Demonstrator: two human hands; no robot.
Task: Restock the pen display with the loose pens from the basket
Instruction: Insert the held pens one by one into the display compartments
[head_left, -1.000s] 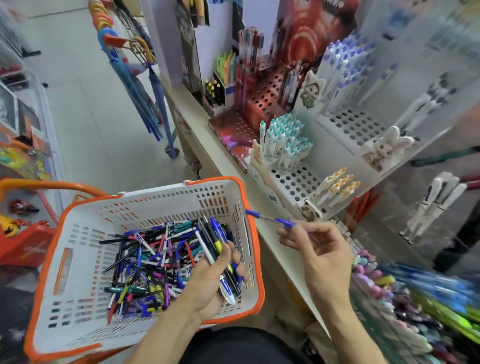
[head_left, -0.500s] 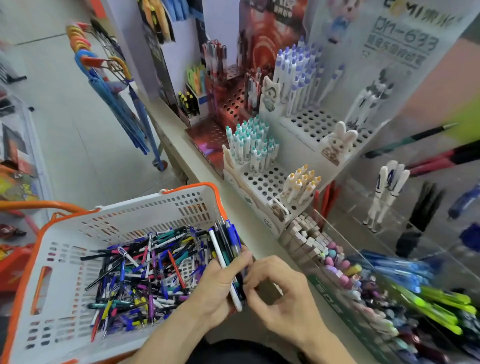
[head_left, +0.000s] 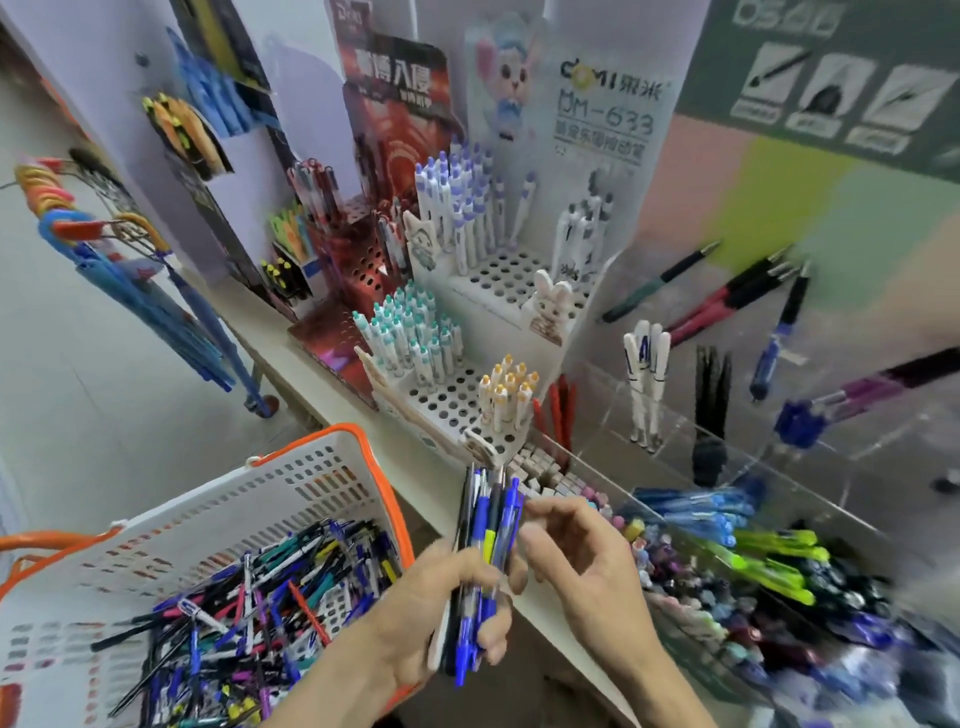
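Pretty bright and even all over, soft indoor light with barely any hard shadows, just a faint one under the basket (head_left: 332, 483) rim. Wide-angle lens bends everything near the edges, so the shelf line curves. Motion blur is heavy on the right side (the pens in the clear bins (head_left: 769, 566) smear into streaks) and both hands look soft. The white pen display (head_left: 467, 405) in the middle stays fairly sharp.

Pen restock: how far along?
Early. Done: little that shows; the white display has many bare holes. In hand: left hand grips a bunch of pens; right hand reaches its fingers to the bunch. Left: the basket holds a big heap of loose pens.
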